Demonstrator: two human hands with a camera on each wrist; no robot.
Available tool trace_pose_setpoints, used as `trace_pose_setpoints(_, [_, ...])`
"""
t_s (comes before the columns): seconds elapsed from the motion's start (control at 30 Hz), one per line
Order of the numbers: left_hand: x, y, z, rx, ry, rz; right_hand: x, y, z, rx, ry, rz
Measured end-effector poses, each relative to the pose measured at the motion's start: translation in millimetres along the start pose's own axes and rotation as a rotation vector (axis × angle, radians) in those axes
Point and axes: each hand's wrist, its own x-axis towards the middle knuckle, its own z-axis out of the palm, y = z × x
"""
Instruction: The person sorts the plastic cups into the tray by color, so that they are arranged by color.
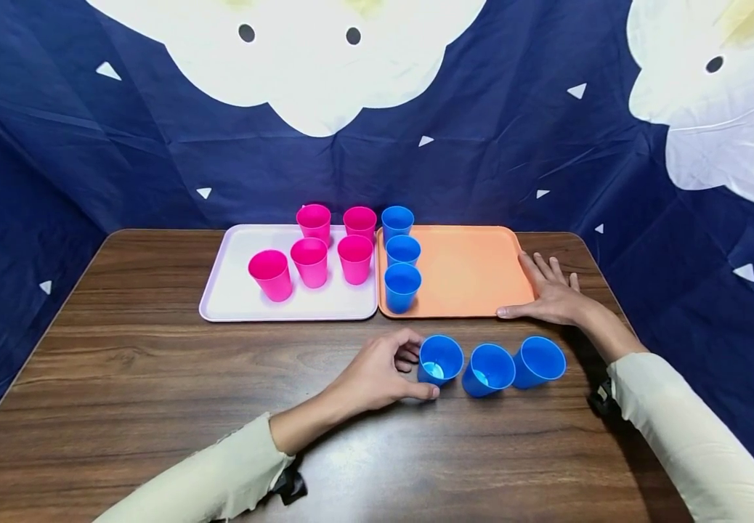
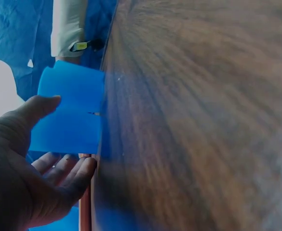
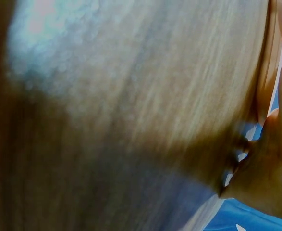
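Observation:
Three blue cups stand in a row on the near part of the table. My left hand is at the leftmost blue cup, thumb by its near side and bent fingers by its left side. In the left wrist view the thumb overlaps that cup, with the fingers spread below it. The middle cup and the right cup stand close together. My right hand rests with spread fingers at the right edge of the orange tray, thumb at its near corner.
Three more blue cups line the orange tray's left side. Several pink cups stand on a pale lilac tray butted against it. Behind the wooden table hangs a dark blue cloth with white clouds.

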Motion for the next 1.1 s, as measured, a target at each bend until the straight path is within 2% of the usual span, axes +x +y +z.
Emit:
trace_pose_setpoints(0.2, [4.8,1.7,5.4,0.006,0.028,0.027,1.2,0.1,0.8,0.008,0.001,-0.001])
trace_pose_setpoints(0.37, [12.1,13.0,10.2,-0.015,0.087,0.01,1.9,-0.5,0.6,0.008,-0.001,0.003])
trace_pose_setpoints(0.5, [21.6,22.9,15.4,-0.004,0.144,0.036,1.4,-0.9,0.8,0.005,-0.001,0.004])
trace_pose_setpoints(0.83, [56.1,37.6,32.4,0.05,0.208,0.068,0.8,0.0,1.3,-0.002,-0.006,0.01])
trace_pose_setpoints(1.1, [83.6,42.1,43.2,0.172,0.266,0.058,0.8,-1.2,1.0,-0.006,-0.006,0.014])
